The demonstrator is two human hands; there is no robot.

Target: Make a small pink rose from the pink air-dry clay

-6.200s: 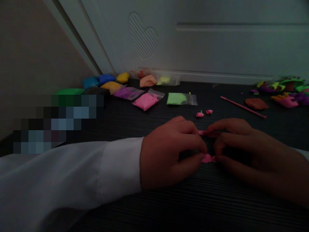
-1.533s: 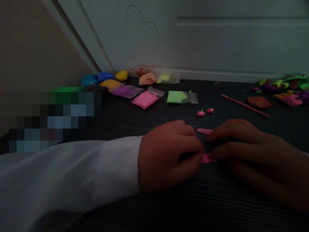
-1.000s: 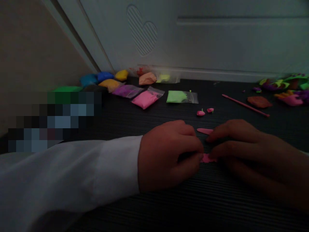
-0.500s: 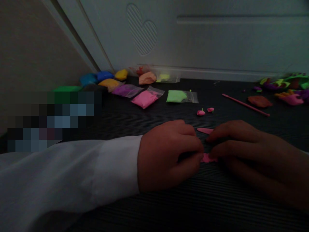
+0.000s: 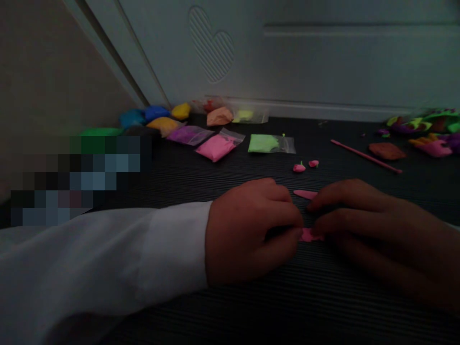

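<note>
A thin strip of pink modelling clay (image 5: 310,235) with a ragged edge lies on the dark ribbed surface between my hands. My left hand (image 5: 255,232) is curled closed, its thumb and finger pinching the strip's left end. On the right end rest the fingertips of my right hand (image 5: 377,230), its thumb tucked below; the exact grip is partly hidden. Just beyond, a flat pink clay tool (image 5: 304,194) shows its tapered tip, the rest covered by my right index finger. Two small pink clay buds with green bits, a left bud (image 5: 299,168) and a right bud (image 5: 314,164), lie farther back.
Bags of coloured clay, among them a pink bag (image 5: 216,146) and a light green bag (image 5: 271,143), lie toward the back left. A thin pink stick (image 5: 364,155), a brown clay piece (image 5: 387,151) and colourful clay shapes (image 5: 433,145) are at right. A white panel (image 5: 323,62) rises behind.
</note>
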